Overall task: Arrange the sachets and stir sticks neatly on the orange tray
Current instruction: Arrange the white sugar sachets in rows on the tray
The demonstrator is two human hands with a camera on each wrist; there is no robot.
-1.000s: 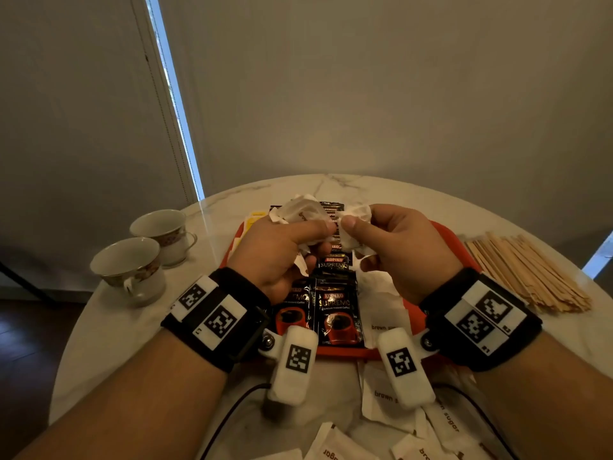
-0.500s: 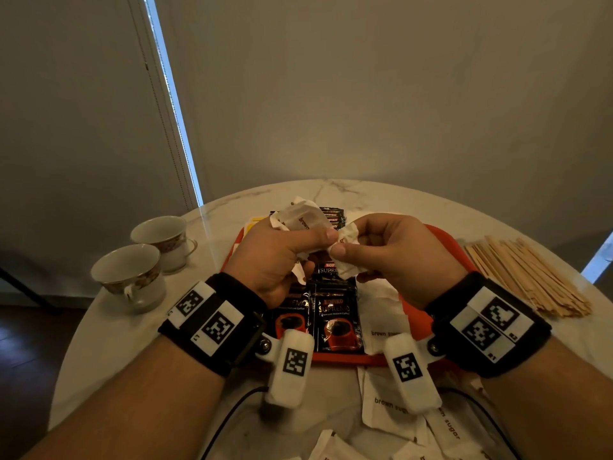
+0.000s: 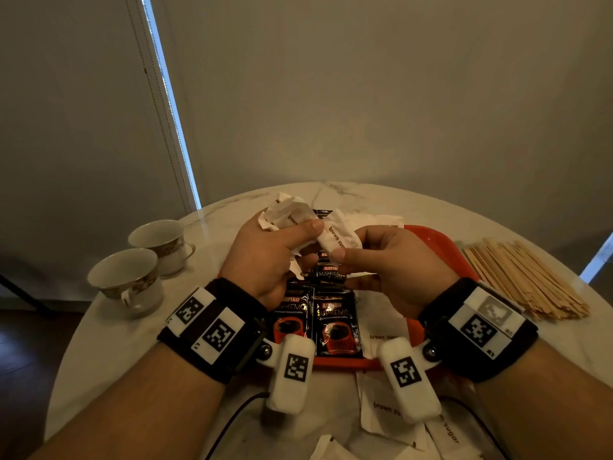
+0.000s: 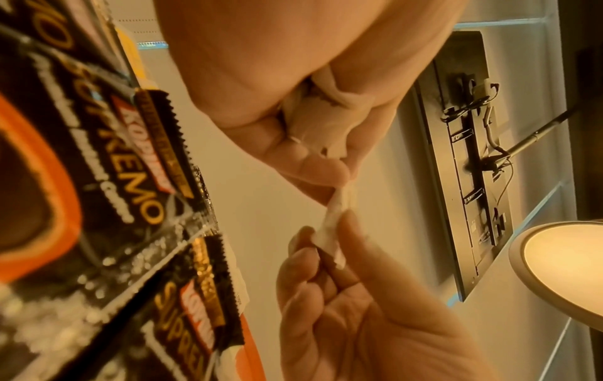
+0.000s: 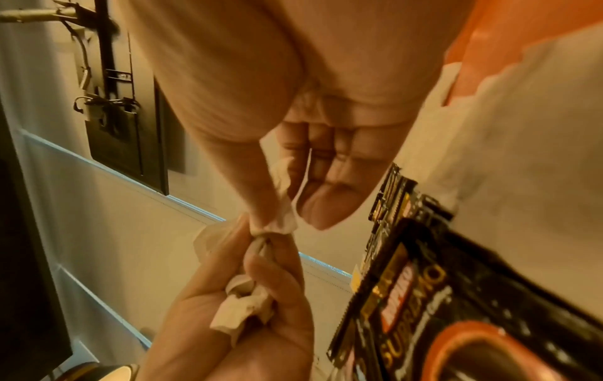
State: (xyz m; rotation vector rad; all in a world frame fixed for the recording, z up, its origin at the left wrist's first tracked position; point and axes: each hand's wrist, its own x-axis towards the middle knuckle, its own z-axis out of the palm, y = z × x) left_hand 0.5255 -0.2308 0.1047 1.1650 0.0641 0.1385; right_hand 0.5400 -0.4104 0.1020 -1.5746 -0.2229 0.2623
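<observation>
Holding a crumpled bunch of brown sugar sachets (image 3: 292, 217) at centre frame above the orange tray (image 3: 434, 242), the left hand (image 3: 265, 260) has its fingers curled round them, while the right hand (image 3: 391, 263) pinches one sachet (image 3: 338, 235) between thumb and fingertip. Judging by the creases, these paper packets are light, limp and easily torn, best taken by a flat edge. Coffee sachets (image 3: 336, 323) lie on the tray; stir sticks (image 3: 524, 280) wait on the worktop (image 3: 109, 343) at right.

The hands (image 3: 331, 260) hide the orange tray's (image 3: 438, 242) middle — sachet count unclear.
</observation>
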